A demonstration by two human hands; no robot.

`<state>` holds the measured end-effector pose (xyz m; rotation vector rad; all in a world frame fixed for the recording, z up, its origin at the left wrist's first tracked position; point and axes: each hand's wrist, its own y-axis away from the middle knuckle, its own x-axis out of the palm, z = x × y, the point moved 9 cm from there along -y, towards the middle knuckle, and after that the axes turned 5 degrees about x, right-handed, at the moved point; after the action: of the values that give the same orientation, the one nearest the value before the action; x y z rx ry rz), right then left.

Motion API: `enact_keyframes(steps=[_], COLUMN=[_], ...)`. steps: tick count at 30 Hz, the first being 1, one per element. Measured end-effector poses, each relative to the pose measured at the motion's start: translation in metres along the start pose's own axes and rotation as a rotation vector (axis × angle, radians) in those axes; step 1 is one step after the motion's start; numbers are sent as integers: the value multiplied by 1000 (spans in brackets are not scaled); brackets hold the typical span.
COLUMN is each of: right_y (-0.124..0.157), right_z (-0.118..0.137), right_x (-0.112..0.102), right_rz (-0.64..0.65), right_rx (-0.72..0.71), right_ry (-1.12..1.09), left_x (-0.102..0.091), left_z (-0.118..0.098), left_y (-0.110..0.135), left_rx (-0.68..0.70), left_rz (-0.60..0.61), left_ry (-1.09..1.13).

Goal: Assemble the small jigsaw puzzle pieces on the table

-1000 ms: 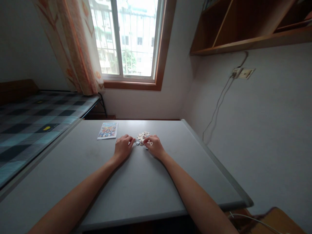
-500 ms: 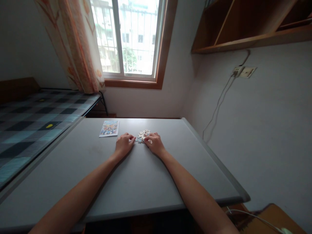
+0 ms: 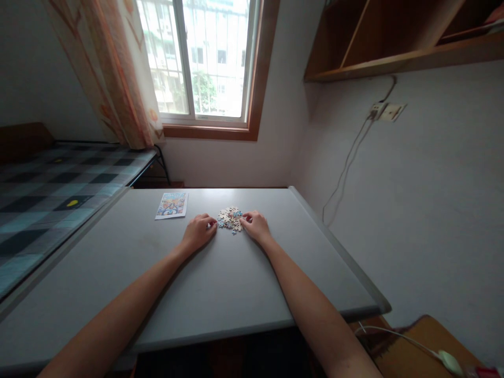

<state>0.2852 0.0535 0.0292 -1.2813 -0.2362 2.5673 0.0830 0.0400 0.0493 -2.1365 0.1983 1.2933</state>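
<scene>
A small heap of jigsaw puzzle pieces [image 3: 229,218], some pale and some blue, lies on the grey table [image 3: 197,294]. At the heap's left edge rests my left hand [image 3: 200,229], its fingers curled together; whatever is between the fingertips is too small to make out. My right hand [image 3: 255,226] is at the right edge, thumb and forefinger closed at the pieces, and I cannot tell whether one is pinched. Left of the hands lies a colourful printed picture sheet [image 3: 171,205], flat on the table.
A bed with a checked cover [image 3: 86,178] stands along the left side. The window [image 3: 200,63] and curtain [image 3: 122,79] are beyond the table. Wooden shelves [image 3: 378,65] hang at right above a wall socket [image 3: 388,112]. A stool [image 3: 417,341] with a white cable stands at lower right.
My right hand has drawn slightly to the right, uncovering more of the heap. My left hand stays at its left side. The whole view has shifted a little.
</scene>
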Motion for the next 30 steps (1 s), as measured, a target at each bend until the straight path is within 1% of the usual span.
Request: enact_keyframes(steps=[3, 10, 14, 19, 25, 27, 30], right_y=[2, 4, 3, 1, -2, -3, -2], right_z=[1, 4, 3, 2, -2, -3, -3], right_x=[0, -1, 1, 2, -2, -4, -8], right_rz=[-4, 3, 29, 46, 2, -19, -61], right_rx=[1, 4, 33, 53, 55, 55, 41], right_ry=[50, 43, -14, -142, -278, -281, -216], left_x=[1, 1, 1, 2, 1, 1, 1], left_z=[1, 1, 1, 1, 1, 0, 1], left_y=[0, 0, 0, 0, 0, 0, 0], left_rx=[-4, 0, 5, 9, 16, 16, 14], left_rz=[10, 8, 6, 11, 14, 14, 19], left_ry=[4, -2, 6, 16, 9, 9, 10])
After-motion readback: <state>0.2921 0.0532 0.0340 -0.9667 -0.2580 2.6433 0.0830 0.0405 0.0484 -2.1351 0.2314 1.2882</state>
